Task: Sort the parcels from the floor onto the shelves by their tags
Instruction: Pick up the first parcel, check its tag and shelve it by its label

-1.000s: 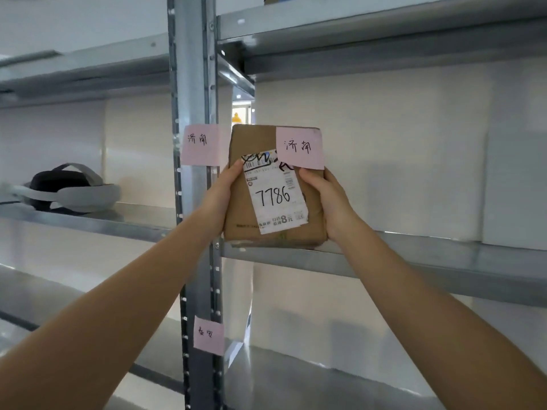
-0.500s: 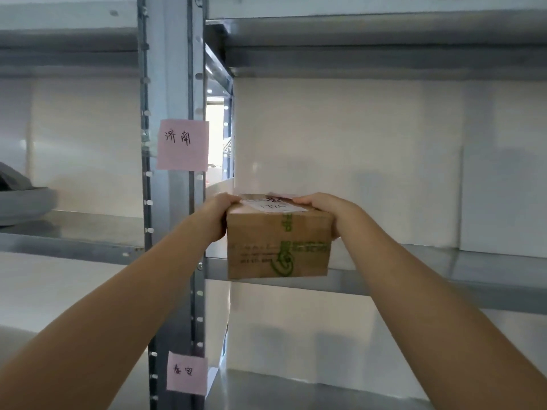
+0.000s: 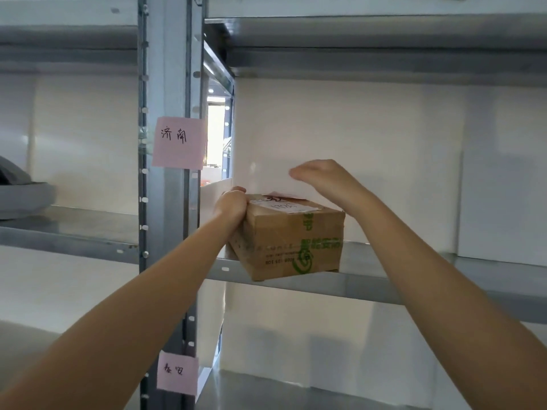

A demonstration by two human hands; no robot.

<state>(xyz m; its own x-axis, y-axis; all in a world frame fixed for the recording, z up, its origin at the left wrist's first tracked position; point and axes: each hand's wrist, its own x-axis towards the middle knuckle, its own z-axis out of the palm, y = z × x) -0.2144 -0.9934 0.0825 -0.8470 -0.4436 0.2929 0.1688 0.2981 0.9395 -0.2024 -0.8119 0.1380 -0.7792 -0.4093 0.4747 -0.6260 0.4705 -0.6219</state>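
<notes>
the box (image 3: 288,241) sits skewed at the front edge of the metal shelf (image 3: 414,287), one corner overhanging, gripped only by the left hand (image 3: 232,204) while the right hand (image 3: 322,179) hovers open above, so early release could tip it off.

Both bare arms reach forward; the left hand (image 3: 231,203) is curled shut, the right hand (image 3: 321,176) raised, fingers loosely bent.
</notes>
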